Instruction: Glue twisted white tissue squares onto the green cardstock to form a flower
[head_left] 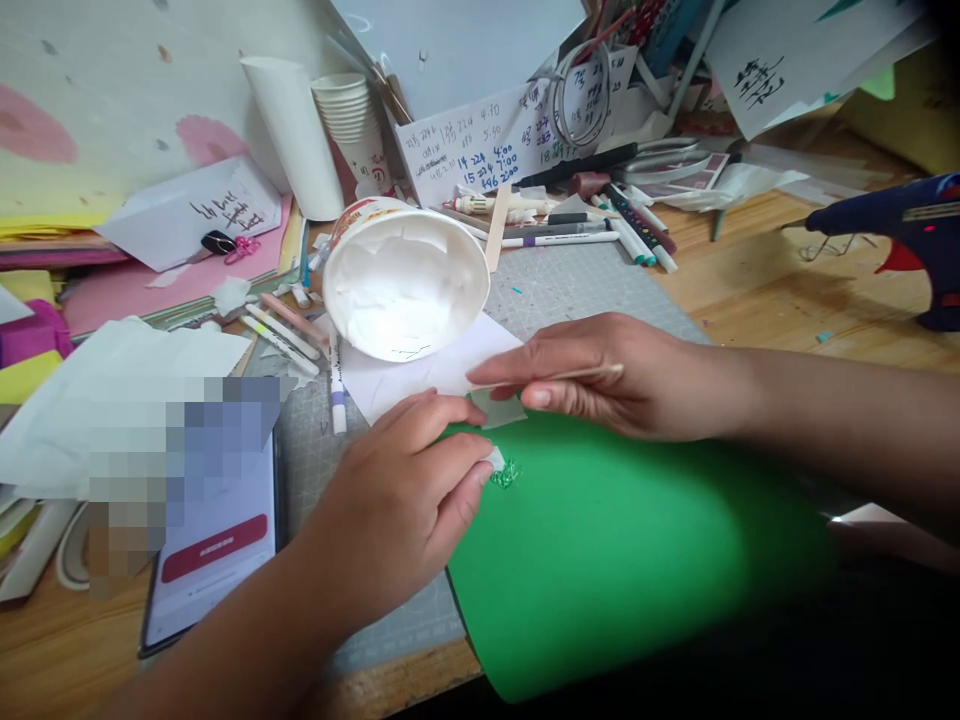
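My left hand (420, 480) rests at the upper left edge of a green sheet (600, 540). Its thumb and a finger pinch a small white piece (496, 458), which sits beside a patch of shiny green shreds (505, 474). My right hand (630, 375) is closed around a thin wooden stick (589, 374), seen nearly edge-on. The stick's far end lies over a small pale paper piece (499, 408) at the sheet's top edge, near my left fingertips. Just beyond both hands, a paper tub (480, 270) tilts toward me, with white material inside.
A phone (217, 530) lies at left beside crumpled white paper (112, 400). Markers (562, 240) and stacked paper cups (349, 125) are behind the tub. A blue glue gun (885, 215) stands at right. A grey cutting mat (397, 610) covers part of the wooden table.
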